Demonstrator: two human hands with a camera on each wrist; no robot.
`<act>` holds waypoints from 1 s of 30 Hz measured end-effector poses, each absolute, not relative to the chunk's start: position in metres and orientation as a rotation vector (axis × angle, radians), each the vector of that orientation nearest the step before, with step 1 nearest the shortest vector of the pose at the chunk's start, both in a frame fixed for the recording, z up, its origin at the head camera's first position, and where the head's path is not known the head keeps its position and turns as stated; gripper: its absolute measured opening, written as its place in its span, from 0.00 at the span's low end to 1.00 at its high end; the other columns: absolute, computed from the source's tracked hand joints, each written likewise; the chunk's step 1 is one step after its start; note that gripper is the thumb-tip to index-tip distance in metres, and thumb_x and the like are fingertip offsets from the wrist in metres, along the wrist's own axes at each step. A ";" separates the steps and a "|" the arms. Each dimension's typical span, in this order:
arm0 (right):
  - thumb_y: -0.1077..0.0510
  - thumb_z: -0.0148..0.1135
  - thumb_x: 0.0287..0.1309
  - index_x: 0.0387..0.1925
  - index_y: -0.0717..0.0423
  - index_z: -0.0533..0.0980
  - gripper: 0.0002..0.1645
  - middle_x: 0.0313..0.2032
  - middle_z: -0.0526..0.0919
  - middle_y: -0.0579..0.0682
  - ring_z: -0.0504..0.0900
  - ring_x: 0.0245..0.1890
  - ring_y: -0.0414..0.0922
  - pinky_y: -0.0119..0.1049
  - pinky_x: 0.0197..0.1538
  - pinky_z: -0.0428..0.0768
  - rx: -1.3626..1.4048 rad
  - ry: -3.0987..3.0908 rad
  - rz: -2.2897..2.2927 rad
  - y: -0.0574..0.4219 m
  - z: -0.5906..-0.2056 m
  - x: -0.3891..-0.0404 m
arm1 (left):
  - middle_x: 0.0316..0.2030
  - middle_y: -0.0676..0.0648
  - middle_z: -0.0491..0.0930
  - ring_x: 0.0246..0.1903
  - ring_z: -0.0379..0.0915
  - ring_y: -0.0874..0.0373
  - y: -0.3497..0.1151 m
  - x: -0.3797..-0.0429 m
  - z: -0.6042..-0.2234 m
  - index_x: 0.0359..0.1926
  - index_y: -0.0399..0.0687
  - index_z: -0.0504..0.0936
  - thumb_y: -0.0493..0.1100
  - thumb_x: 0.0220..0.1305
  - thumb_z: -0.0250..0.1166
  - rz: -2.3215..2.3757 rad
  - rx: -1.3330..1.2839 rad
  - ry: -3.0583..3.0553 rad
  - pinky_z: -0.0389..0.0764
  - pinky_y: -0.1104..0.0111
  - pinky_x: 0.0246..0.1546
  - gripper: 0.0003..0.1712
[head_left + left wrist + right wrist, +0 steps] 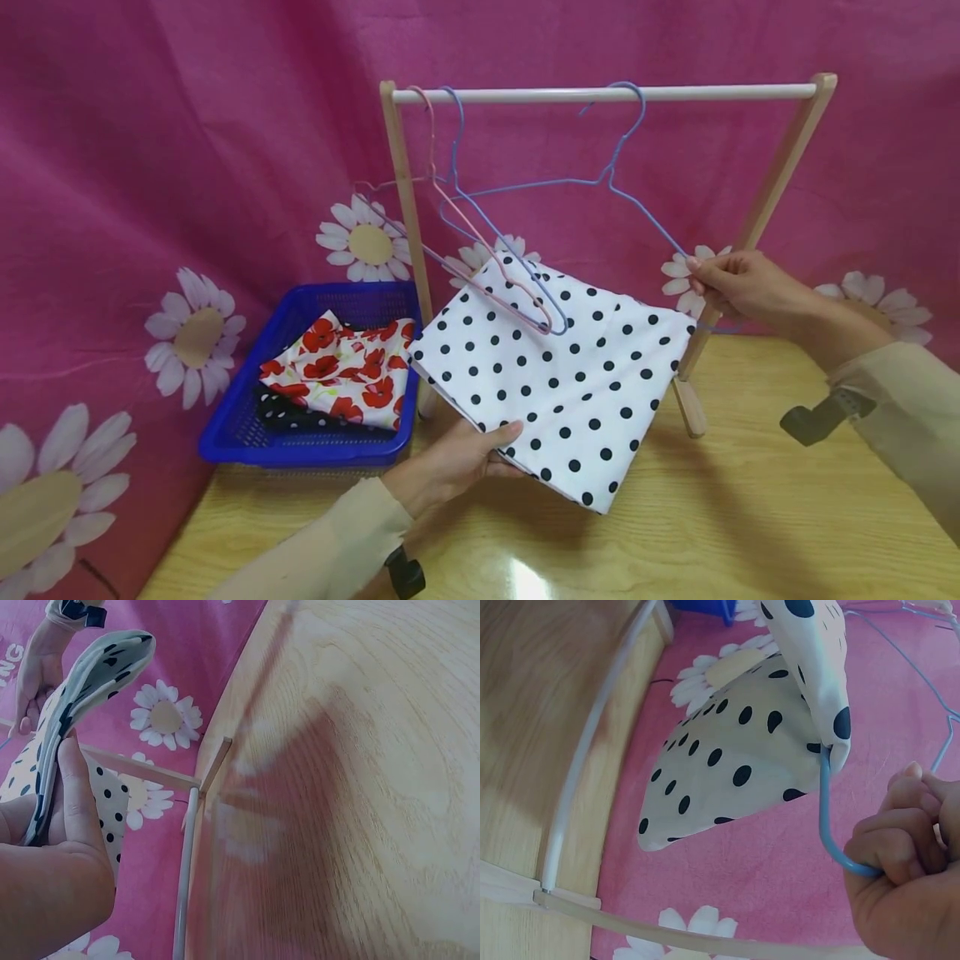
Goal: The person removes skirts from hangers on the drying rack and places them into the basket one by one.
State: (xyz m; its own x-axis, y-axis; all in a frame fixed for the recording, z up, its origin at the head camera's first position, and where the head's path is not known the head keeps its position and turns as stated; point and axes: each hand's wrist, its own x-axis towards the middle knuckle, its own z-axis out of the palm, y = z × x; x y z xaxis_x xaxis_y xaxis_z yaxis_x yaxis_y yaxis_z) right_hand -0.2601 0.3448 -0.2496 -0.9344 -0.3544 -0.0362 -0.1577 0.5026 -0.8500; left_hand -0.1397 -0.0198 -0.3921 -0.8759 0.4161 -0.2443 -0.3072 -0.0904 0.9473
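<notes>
A folded white cloth with black polka dots (555,375) hangs over the lower bar of a blue wire hanger (525,185), whose hook sits on the rack's rail. My left hand (465,454) pinches the cloth's lower left edge, thumb on top and fingers underneath; the left wrist view shows the folded layers (52,769) between thumb and fingers. At the hanger's right shoulder my right hand (738,287) grips the wire with curled fingers. In the right wrist view the blue wire (826,802) enters the fold of the cloth beside that hand.
The rack has a white rail (525,96) and wooden posts (783,167). A pink hanger (480,237) and another blue hanger (498,229) hang at its left, overlapping the cloth in the head view. A blue basket (300,454) holds a red-flowered cloth (352,367) and a black dotted cloth (288,412).
</notes>
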 end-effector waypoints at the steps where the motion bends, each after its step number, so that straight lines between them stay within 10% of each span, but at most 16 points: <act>1: 0.48 0.45 0.79 0.21 0.45 0.75 0.26 0.14 0.59 0.40 0.54 0.15 0.41 0.44 0.20 0.52 -0.431 2.545 -1.403 0.344 -0.250 -0.259 | 0.47 0.45 0.88 0.32 0.84 0.63 -0.020 -0.140 -0.393 0.66 0.40 0.70 0.41 0.77 0.54 2.014 0.113 1.714 0.87 0.68 0.43 0.20; 30: 0.47 0.43 0.79 0.20 0.44 0.74 0.28 0.13 0.59 0.38 0.50 0.14 0.42 0.46 0.23 0.49 -0.361 2.433 -1.591 0.329 -0.257 -0.248 | 0.52 0.33 0.85 0.37 0.88 0.58 0.003 -0.129 -0.425 0.62 0.35 0.72 0.42 0.77 0.55 2.100 0.017 1.691 0.88 0.60 0.48 0.20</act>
